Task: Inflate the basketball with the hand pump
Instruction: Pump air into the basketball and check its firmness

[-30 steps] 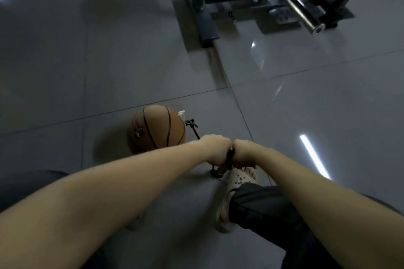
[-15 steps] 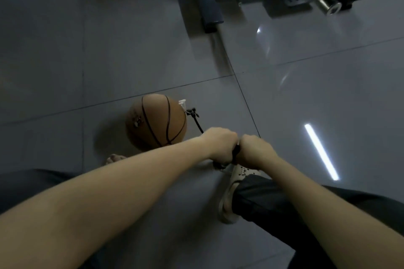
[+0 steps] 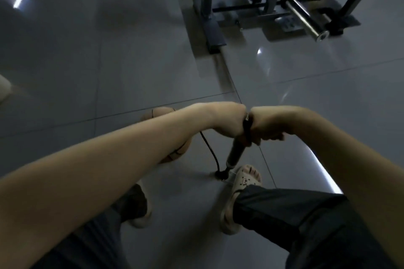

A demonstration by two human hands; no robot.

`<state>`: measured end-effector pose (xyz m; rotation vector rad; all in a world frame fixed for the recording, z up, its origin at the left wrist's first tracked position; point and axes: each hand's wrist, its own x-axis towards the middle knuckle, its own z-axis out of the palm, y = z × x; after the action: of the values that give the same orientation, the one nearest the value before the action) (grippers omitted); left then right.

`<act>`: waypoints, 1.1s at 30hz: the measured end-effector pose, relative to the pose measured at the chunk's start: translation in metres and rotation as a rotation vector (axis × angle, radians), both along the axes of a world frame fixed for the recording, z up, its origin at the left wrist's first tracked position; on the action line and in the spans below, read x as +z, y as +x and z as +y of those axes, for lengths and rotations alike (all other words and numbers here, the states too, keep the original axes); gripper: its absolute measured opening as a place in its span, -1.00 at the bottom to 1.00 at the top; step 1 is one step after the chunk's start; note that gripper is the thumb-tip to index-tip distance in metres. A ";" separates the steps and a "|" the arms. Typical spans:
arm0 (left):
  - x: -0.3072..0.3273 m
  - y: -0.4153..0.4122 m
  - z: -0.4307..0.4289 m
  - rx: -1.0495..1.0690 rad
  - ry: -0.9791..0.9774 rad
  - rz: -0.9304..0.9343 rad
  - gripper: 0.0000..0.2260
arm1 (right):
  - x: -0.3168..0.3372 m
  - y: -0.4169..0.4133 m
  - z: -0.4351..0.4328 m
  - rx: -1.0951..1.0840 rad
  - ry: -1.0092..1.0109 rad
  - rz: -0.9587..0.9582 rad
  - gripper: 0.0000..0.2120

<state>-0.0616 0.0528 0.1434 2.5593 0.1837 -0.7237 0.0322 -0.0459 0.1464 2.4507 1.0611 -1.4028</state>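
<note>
Fingers [image 3: 267, 137] of the right hand [image 3: 273, 120] curl tight round the pump handle [image 3: 247, 125], and the left hand [image 3: 227, 119] grips its other side, knuckles nearly touching. The pump barrel [image 3: 235, 155] leans up from its base [image 3: 222, 174] on the floor [image 3: 131, 72], just beside the right sandal [image 3: 246, 180]; whether the foot pins the base I cannot tell. The hose [image 3: 209, 150] runs from the base towards the basketball [image 3: 178, 152], which lies on the floor behind the left forearm, mostly hidden. The handle looks raised, so the push should go straight down the barrel's line, both hands pressing evenly, the base held steady, and no tug on the hose that could pull it from the ball's valve
</note>
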 end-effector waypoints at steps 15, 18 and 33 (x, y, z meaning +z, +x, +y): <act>-0.154 -0.020 -0.022 -0.025 0.051 0.024 -0.93 | -0.142 -0.041 -0.019 0.054 -0.028 -0.162 -0.81; -0.138 -0.025 -0.018 -0.034 0.101 0.005 -0.82 | -0.129 -0.036 -0.014 0.100 -0.055 -0.140 -0.76; -0.202 -0.145 0.197 0.998 0.043 0.084 0.08 | -0.184 -0.091 0.169 -0.087 0.317 0.023 -0.31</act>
<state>-0.2067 0.2503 -0.0588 2.0601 1.3731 -0.4084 -0.0589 0.1231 -0.0376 2.7345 1.2850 -1.3829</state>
